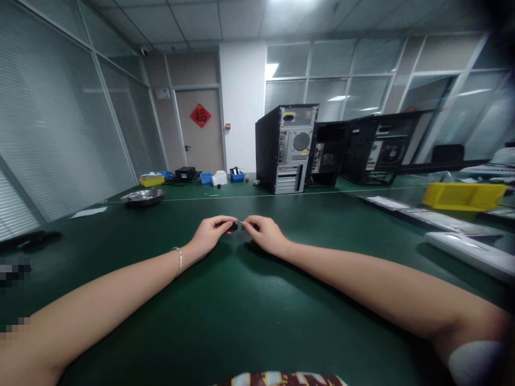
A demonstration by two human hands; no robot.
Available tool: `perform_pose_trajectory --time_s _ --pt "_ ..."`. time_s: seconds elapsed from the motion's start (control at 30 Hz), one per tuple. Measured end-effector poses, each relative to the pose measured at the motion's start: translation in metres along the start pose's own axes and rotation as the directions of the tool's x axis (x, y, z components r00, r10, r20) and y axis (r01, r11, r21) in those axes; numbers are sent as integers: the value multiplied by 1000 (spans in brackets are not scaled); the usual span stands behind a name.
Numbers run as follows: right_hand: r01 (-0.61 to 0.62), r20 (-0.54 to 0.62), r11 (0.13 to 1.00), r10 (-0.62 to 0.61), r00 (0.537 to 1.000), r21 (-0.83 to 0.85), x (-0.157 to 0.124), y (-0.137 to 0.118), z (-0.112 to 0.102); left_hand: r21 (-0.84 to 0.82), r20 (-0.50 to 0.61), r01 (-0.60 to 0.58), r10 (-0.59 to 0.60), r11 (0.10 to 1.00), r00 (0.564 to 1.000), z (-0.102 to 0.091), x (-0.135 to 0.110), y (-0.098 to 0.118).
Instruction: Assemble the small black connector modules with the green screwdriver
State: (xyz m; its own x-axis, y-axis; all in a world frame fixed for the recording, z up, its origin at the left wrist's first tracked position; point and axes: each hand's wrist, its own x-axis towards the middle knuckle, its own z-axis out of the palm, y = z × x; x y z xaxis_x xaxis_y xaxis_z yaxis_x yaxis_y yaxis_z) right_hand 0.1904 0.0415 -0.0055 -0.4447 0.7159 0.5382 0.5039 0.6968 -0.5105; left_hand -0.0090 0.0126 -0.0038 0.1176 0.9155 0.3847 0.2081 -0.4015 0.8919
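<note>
Two bare hands out over the green table [241,321], fingertips almost meeting at its middle. Left hand [210,234]: closed in a pinch on one small dark part [233,227], held just above the tabletop. Right hand [263,234]: likewise closed in a pinch, thumb and forefinger on one thin pale pin [241,222] reaching across to the small dark part (too small to tell more). One silver bracelet [179,260] on the left wrist.

Farther back, well apart from the hands, three black computer cases in a row: one upright tower [286,148] with its rear panel showing, one open case [328,155] just right of it, one wider case [378,147] beyond that.

Two yellow bins: near yellow bin [462,196] at the right, far yellow bin [152,180] at the back left. Two blue bins at the back edge: left blue bin [206,178] and right blue bin [237,176], with one white jug [219,178] between them. One metal bowl [142,197] alone at the left, near one white sheet [88,212]. Two long grey panels flat along the right side: farther grey panel [426,219] and nearer grey panel [475,254]. One red diamond sign [200,115] on the door behind.
</note>
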Motion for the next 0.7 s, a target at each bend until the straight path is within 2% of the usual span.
perform_pose_trajectory --time_s 0.07,0.13,0.23,0.33,0.4,0.5,0.63,0.7 --pt "-8 -19 1000 8 1000 13 0 0 0 50 52 0 -3 999 999 -1 0 0" --pt "-11 -27 1000 12 1000 25 0 1 0 140 167 -31 7 990 986 -1 -1 2" --pt "-21 -22 999 21 1000 30 0 0 0 302 356 -173 57 937 933 0 -2 5" --pt "-27 -14 1000 27 1000 15 0 -2 -1 405 428 -298 109 864 897 1 -3 7" --pt "-38 4 999 38 999 0 0 -4 -1 431 435 -334 132 838 891 2 -3 6" --pt "-66 48 998 66 997 -10 2 -1 0 413 409 -328 149 850 900 3 -2 3" --pt "-61 107 998 57 993 34 9 9 -1 445 259 -239 131 863 957 3 -5 6" --pt "-30 175 996 16 984 78 12 14 -4 499 213 -195 99 844 972 3 -7 10"
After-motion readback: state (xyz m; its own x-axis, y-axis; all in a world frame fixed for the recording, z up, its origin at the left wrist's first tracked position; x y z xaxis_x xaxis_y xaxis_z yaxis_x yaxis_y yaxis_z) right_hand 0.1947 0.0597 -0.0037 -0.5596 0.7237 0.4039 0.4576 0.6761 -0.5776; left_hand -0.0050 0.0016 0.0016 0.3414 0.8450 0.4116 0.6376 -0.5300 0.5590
